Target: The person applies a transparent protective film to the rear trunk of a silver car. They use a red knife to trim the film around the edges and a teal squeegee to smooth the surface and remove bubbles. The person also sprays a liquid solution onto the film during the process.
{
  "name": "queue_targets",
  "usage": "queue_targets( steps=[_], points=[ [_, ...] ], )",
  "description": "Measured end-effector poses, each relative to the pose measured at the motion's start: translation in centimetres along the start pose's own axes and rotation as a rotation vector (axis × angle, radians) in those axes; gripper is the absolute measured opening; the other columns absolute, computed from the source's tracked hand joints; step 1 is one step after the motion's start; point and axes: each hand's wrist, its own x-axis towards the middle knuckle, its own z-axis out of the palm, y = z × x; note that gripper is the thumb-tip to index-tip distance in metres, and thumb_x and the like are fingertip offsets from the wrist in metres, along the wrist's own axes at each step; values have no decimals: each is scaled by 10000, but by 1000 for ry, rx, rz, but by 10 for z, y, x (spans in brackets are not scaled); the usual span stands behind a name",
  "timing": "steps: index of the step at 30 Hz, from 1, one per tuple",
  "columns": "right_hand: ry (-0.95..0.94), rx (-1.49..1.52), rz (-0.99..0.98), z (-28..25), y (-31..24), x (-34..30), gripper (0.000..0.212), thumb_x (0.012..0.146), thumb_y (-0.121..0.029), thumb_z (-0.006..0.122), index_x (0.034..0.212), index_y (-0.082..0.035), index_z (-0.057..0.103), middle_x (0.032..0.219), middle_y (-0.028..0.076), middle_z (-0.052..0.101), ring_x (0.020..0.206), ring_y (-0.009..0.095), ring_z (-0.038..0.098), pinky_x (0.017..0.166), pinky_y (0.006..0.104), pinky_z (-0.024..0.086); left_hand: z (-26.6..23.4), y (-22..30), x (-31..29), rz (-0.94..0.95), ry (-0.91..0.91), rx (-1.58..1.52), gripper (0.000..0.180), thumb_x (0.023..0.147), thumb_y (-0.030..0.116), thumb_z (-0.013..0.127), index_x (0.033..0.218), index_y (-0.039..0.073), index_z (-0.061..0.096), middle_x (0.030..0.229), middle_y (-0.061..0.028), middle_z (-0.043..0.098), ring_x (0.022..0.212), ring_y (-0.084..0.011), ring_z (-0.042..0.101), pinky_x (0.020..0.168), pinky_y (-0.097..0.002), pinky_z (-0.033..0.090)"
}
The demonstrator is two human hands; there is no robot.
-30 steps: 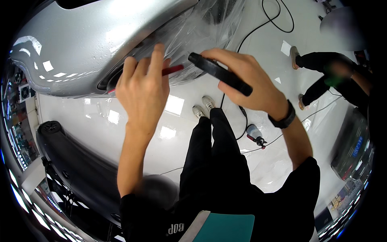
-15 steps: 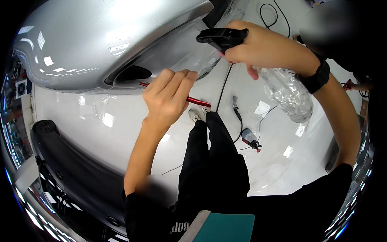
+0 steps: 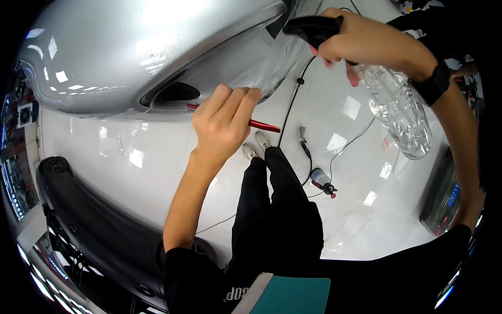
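Lying under left hand (image 3: 222,123) fingers (image 3: 241,104): red squeegee (image 3: 261,124)

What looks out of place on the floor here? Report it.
A black cable trails loose across the glossy white floor by the person's shoes, and a small bottle lies on its side there. Nothing looks spilled. The left hand and right hand are busy above.

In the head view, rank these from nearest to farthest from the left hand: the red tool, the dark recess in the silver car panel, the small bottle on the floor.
From the left hand:
1. Red tool, held in that hand, its tip sticking out to the right.
2. Dark recess, just up and left on the silver car panel.
3. Small bottle, lower right on the white floor.
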Motion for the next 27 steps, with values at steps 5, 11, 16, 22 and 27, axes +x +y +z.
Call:
queue_targets(
  steps=[5, 11, 16, 22, 27],
  points=[
    [-214, 230, 28, -17, -17, -1, 191, 818, -130, 615, 938, 16, 588, 736, 103, 644, 559, 214, 671, 561, 280, 484, 5, -2, 1, 32, 100, 66, 311, 582, -27, 670, 879, 62, 693, 747, 11, 610, 638, -147, 509, 489, -286, 390],
    [-39, 602, -177, 22, 44, -16, 583, 852, -96, 681, 1410, -16, 531, 1054, 110, 648, 720, 185, 732, 651, 320, 569, -1, -18, 15, -147, 82, 293, 199, 702, -30, 711, 869, 76, 699, 712, -10, 583, 651, -204, 512, 530, -329, 406],
    [275, 719, -416, 208, 175, 0, 510, 919, 17, 644, 1396, -8, 466, 1211, 103, 630, 790, 108, 649, 683, 252, 528, 23, -18, 30, -409, 139, 479, 131, 815, 138, 829, 878, 98, 721, 762, -2, 658, 693, -214, 537, 578, -328, 441],
    [160, 723, -125, 399, 297, -16, 615, 850, -15, 758, 1377, -9, 441, 1091, 128, 652, 940, 247, 699, 843, 353, 549, 32, 4, 36, -644, 147, 429, 265, 676, 55, 817, 930, 69, 740, 884, -40, 724, 844, -270, 584, 768, -355, 492],
    [-198, 431, -169, 442, 360, -57, 848, 821, -131, 816, 1479, 46, 311, 1145, 305, 646, 966, 469, 673, 809, 482, 554, 27, 5, 39, -612, 193, 488, 385, 605, -116, 593, 933, 13, 748, 864, -81, 698, 789, -227, 580, 691, -316, 455]
  ],
)
